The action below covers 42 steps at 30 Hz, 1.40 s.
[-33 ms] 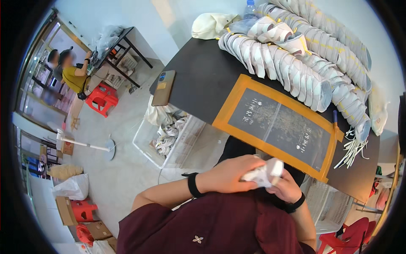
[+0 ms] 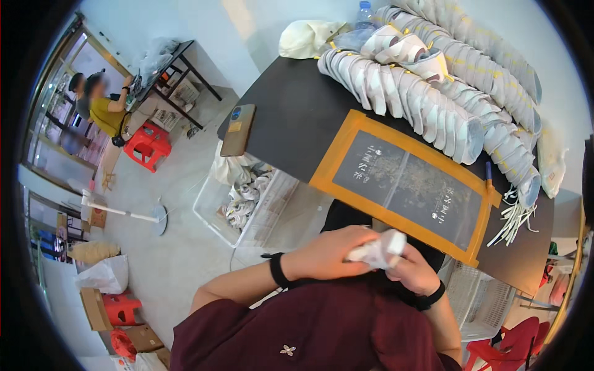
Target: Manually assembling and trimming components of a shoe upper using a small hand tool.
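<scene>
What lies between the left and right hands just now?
A white piece, partly blurred: the left hand and right hand both hold it, as the head view shows.

Your left hand point(image 2: 331, 250) and right hand point(image 2: 419, 270) grip a small white piece point(image 2: 385, 248) in front of a black table point(image 2: 284, 99), where an orange-taped panel point(image 2: 408, 185) lies near curved rows of nested grey-and-white pieces point(image 2: 402, 105). A phone point(image 2: 238, 131) rests by the table's left edge; on the floor point(image 2: 176, 247) below stands a pale crate point(image 2: 267, 216) holding white bundles point(image 2: 240, 210).
</scene>
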### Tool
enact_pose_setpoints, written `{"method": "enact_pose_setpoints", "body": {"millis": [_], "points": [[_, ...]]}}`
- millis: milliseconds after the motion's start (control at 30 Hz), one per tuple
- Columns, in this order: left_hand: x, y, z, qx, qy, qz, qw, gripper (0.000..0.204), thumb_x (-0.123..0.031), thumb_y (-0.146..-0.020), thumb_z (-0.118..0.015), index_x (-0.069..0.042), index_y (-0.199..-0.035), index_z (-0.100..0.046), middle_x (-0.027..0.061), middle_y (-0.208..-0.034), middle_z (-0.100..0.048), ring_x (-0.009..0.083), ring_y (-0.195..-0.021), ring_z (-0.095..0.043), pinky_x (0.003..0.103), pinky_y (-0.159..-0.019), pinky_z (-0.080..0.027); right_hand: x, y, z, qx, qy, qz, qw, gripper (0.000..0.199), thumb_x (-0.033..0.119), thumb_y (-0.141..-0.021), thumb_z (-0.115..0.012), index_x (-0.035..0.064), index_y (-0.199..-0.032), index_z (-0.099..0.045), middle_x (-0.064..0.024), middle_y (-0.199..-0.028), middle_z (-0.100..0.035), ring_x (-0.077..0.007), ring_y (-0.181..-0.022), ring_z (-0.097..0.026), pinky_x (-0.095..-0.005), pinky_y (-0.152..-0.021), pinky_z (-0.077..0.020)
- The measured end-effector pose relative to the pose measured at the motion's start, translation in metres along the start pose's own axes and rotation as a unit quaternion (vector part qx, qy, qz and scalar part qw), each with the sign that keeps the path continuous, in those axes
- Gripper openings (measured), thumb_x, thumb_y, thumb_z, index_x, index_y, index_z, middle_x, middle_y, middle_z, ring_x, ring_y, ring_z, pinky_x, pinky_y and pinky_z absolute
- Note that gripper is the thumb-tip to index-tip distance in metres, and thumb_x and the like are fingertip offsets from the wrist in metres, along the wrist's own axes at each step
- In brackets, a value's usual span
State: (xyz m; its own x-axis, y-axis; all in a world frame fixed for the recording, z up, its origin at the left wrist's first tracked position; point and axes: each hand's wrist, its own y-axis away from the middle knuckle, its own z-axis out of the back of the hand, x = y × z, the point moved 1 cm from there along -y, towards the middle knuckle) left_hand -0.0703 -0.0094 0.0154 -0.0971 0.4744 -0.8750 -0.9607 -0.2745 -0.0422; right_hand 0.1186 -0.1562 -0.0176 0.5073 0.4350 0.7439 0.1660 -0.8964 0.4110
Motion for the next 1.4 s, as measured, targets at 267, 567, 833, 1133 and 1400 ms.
{"method": "enact_pose_setpoints", "body": {"millis": [267,567,833,1133,1400], "points": [[0.121,0.117,0.093,-0.262,-0.228,0.233,0.908,0.053,-0.014,-0.077,-0.07,-0.004,-0.127,-0.055,0.0178,-0.116,-0.064,0.0344,-0.107,-0.062,0.042,-0.093,-0.049,-0.006,-0.015,-0.003,-0.031,0.268,0.133,0.954,0.024,0.017,-0.1,-0.051,0.0042,-0.119,-0.059,-0.0042,-0.107,-0.063,-0.0101,-0.086,-0.059,-0.0279,-0.079,-0.0498],[0.174,0.127,0.114,-0.244,-0.334,0.184,0.892,0.047,-0.012,-0.082,-0.068,-0.003,-0.126,-0.055,0.0239,-0.128,-0.054,0.044,-0.124,-0.047,0.049,-0.105,-0.038,0.099,0.031,0.031,-0.335,0.539,0.244,0.733,0.018,0.014,-0.088,-0.058,0.0042,-0.101,-0.065,-0.0139,-0.093,-0.066,-0.0304,-0.086,-0.065,-0.0394,-0.077,-0.0513],[0.085,0.031,0.017,-0.081,-0.323,0.028,0.943,0.039,-0.016,-0.082,-0.071,-0.006,-0.118,-0.06,0.0166,-0.122,-0.06,0.0367,-0.107,-0.059,0.044,-0.087,-0.052,0.223,-0.034,0.119,-0.427,0.279,0.228,0.829,0.036,0.015,-0.086,-0.058,0.0038,-0.12,-0.061,-0.0054,-0.084,-0.064,-0.0155,-0.061,-0.051,-0.0302,-0.055,-0.0391],[0.063,0.035,0.0,0.022,-0.304,-0.022,0.952,0.029,-0.019,-0.084,-0.069,-0.01,-0.11,-0.065,0.0092,-0.114,-0.065,0.0305,-0.093,-0.066,0.039,-0.077,-0.055,0.213,-0.038,0.091,-0.465,0.074,0.373,0.799,0.025,0.012,-0.093,-0.059,-0.0007,-0.114,-0.065,-0.0015,-0.096,-0.065,-0.0087,-0.086,-0.058,-0.0225,-0.077,-0.0453],[0.03,-0.009,-0.006,0.04,-0.148,-0.045,0.987,0.029,-0.02,-0.091,-0.065,-0.009,-0.117,-0.063,0.0125,-0.118,-0.065,0.0305,-0.106,-0.065,0.039,-0.085,-0.054,0.176,0.017,0.065,-0.283,-0.111,0.513,0.802,0.019,0.009,-0.095,-0.06,0.009,-0.113,-0.054,-0.0014,-0.098,-0.062,-0.0099,-0.086,-0.059,-0.026,-0.071,-0.049]]}}
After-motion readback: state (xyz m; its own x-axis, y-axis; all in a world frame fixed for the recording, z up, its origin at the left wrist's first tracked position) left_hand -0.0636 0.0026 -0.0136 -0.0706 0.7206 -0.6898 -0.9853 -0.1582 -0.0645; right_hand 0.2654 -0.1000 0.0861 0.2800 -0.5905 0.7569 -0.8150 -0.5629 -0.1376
